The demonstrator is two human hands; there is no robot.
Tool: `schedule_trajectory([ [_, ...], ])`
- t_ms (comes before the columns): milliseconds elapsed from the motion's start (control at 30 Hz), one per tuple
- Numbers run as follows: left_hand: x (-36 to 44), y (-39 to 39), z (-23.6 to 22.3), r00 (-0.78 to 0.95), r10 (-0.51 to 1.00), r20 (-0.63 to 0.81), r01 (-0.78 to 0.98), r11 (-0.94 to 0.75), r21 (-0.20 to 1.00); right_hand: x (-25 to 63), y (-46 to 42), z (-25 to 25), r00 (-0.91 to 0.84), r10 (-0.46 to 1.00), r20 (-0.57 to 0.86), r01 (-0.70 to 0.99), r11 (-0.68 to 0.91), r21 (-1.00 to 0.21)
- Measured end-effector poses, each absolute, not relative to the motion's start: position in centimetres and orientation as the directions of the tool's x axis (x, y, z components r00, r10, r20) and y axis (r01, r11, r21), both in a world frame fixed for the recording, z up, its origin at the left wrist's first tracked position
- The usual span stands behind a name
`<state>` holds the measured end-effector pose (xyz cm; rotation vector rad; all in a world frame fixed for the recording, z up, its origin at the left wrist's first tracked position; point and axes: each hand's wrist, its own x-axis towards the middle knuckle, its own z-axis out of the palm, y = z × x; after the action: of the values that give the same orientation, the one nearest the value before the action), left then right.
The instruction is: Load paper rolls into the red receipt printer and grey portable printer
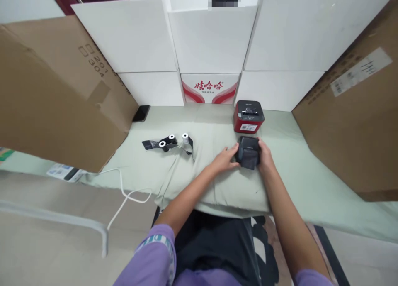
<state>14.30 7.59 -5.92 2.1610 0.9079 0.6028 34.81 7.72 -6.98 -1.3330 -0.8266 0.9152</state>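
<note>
A small black printer (pixel 249 147) sits near the table's right middle, with a dark strip (pixel 249 159) hanging from its near side. My left hand (pixel 226 159) grips its left side, thumb toward me. Along the opposite side, the fingers of my right hand (pixel 265 154) are closed round it. Just behind it stands a red and black box-shaped printer (pixel 249 116), with a white label on its front. To the left lie several rolls with white ends: a dark roll (pixel 163 145) beside a loose dark strip, and a paler roll (pixel 185 138) partly wrapped in black.
White boxes (pixel 211 41) wall off the back. Large cardboard boxes stand at the left (pixel 62 91) and right (pixel 351 107). A phone (pixel 141 113) lies at the back left. A white cable (pixel 122 186) hangs off the front edge of the green cloth-covered table (pixel 214 124).
</note>
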Motion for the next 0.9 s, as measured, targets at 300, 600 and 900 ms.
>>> schedule_trajectory([
  [300, 5.0, 2.3, -6.4, 0.387, 0.906, 0.172, 0.582, -0.384, 0.717, 23.4, 5.1, -6.8, 0.271, 0.962, 0.031, 0.062, 0.014, -0.998],
  [600, 4.8, 1.6, -6.2, 0.28, 0.927, 0.251, 0.573, -0.371, 0.731, 22.6, 3.6, -6.6, 0.308, 0.941, 0.137, 0.071, 0.121, -0.99],
  [900, 5.0, 1.6, -6.2, 0.248, 0.937, 0.245, 0.573, -0.346, 0.743, 22.8, 4.1, -7.2, 0.323, 0.933, 0.162, 0.076, 0.145, -0.986],
])
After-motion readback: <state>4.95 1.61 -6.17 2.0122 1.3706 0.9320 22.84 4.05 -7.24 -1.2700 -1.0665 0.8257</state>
